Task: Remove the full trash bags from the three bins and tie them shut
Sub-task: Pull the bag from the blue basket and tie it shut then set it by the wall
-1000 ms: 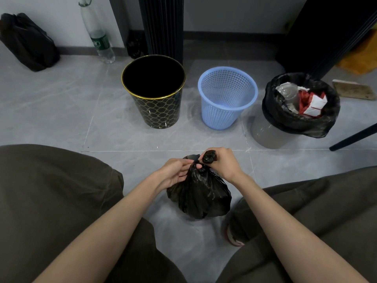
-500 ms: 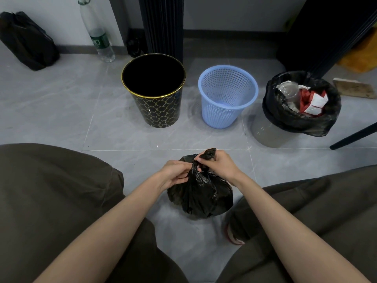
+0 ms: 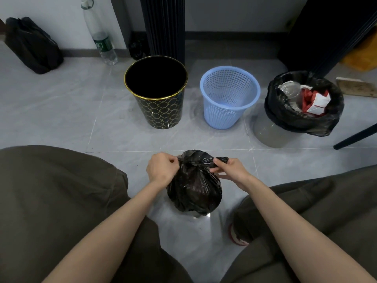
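Over grey tiles (image 3: 61, 111), left hand (image 3: 161, 169) and right hand (image 3: 230, 170) have pulled apart, each pinching the trash bag (image 3: 193, 188).

I note clear plastic bottle (image 3: 102, 40), green label, standing by wall, far beyond fingers (image 3: 220, 169) and to their left. Dark ribbed column (image 3: 163, 27) straight beyond fingers, at wall. Dark slatted panel (image 3: 326, 27) far beyond fingers to right; yellow-orange bundle (image 3: 365, 56) beside its foot, worn wooden board (image 3: 357, 86) flat on floor nearer me. Black slanted furniture leg (image 3: 355, 137) well right of fingers, foot on grey tiled floor (image 3: 61, 111). Red-and-white shoe (image 3: 237, 235) near side of fingers, slightly right, tucked under olive trouser leg (image 3: 306, 211).
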`<state>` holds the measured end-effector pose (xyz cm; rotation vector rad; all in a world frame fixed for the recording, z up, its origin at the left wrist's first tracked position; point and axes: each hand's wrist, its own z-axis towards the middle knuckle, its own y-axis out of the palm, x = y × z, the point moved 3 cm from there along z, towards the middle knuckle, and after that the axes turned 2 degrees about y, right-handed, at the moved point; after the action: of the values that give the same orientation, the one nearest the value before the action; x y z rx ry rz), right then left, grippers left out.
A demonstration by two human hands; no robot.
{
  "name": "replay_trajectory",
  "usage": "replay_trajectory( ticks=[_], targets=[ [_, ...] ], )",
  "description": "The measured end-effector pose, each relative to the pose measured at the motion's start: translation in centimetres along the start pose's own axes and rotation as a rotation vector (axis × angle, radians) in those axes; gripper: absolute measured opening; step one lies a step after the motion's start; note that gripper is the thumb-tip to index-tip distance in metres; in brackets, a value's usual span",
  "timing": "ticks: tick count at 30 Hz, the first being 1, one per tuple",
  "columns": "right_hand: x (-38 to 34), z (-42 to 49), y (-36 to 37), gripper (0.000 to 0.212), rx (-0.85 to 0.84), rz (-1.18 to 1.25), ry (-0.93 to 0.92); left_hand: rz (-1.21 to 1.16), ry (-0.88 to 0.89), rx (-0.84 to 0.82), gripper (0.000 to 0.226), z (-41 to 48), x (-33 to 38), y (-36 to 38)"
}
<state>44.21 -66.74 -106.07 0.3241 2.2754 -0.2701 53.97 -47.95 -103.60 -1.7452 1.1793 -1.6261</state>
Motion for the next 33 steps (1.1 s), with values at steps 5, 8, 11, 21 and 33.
replay_trajectory(
  ticks=[5, 8, 11, 21, 33],
  targets=[
    [2.5, 0.2, -1.4, 0.037, 0.191, -0.06, 0.081, 0.002, -0.003, 0.029, 0.033, 0.9, -1.2, -0.6],
    [1.7, 0.3, -1.0, 0.035, 0.197, 0.003, 0.032, -0.153, 0.14, -0.088, 0.019, 1.0, 0.3, 0.2],
    [0.0, 0.0, 0.3, 0.032, 0.117, 0.271, -0.023, -0.376, 0.172, -0.219, 0.012, 0.8, 1.4, 1.2],
    [-0.5, 0.2, 3.5, 0.04, 0.067, 0.702, 0.075, -0.836, -0.162, -0.37, 0.024, 0.2, 1.7, 3.2],
    [0.6, 0.2, 2.5, 0.032, 0.134, 0.385, 0.081, -0.77, -0.294, -0.417, 0.027, 0.4, 0.1, 4.3]
  ],
)
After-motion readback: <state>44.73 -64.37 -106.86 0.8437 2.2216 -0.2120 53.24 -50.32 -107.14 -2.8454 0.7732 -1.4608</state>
